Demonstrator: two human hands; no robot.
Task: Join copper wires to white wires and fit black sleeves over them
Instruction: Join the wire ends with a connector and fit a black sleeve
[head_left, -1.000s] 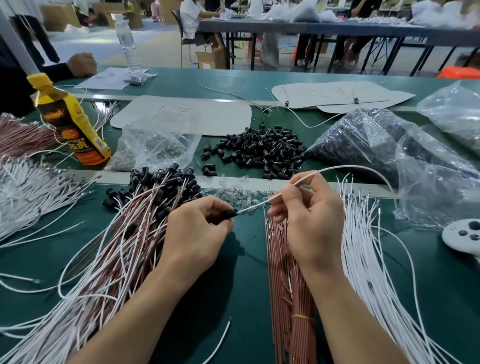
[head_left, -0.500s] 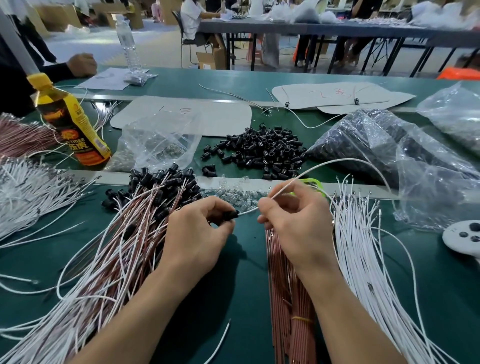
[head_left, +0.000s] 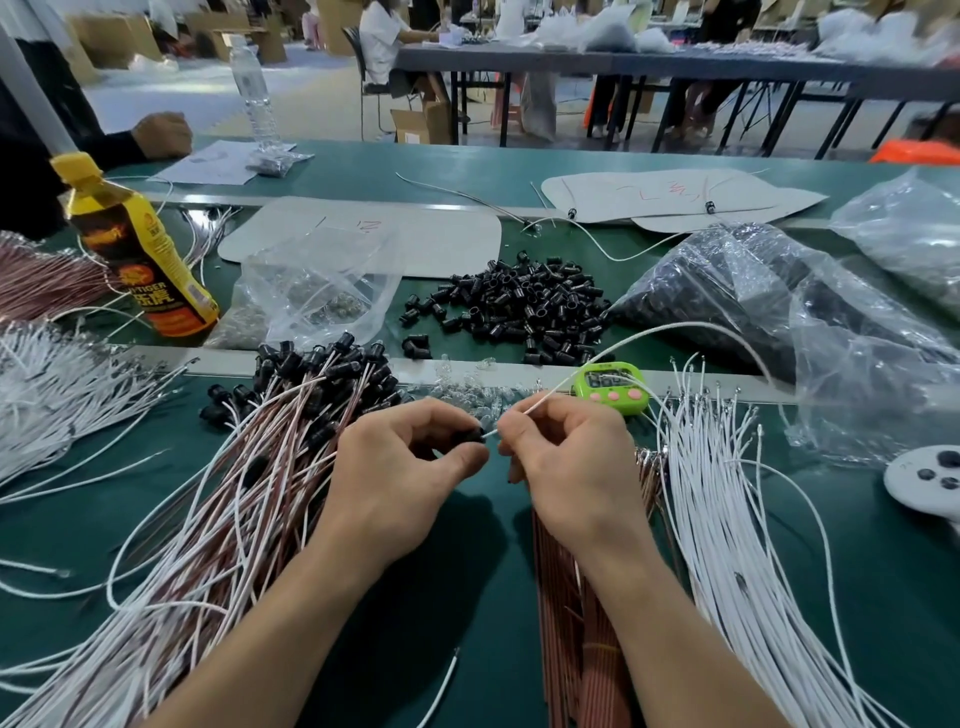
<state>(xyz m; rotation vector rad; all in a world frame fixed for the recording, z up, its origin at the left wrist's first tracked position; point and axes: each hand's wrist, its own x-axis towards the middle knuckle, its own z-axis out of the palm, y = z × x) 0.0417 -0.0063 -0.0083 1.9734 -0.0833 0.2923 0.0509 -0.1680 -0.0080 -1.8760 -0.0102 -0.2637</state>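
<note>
Pinching black sleeve (head_left: 470, 435) in left hand (head_left: 410, 467), white wire (head_left: 540, 399) in right hand (head_left: 566, 467); junction hidden by fingers (head_left: 511, 435); bare tabletop (head_left: 467, 597) only near centre.

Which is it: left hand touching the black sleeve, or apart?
Touching. The head view shows the left hand pinching the black sleeve between thumb and fingers.
</note>
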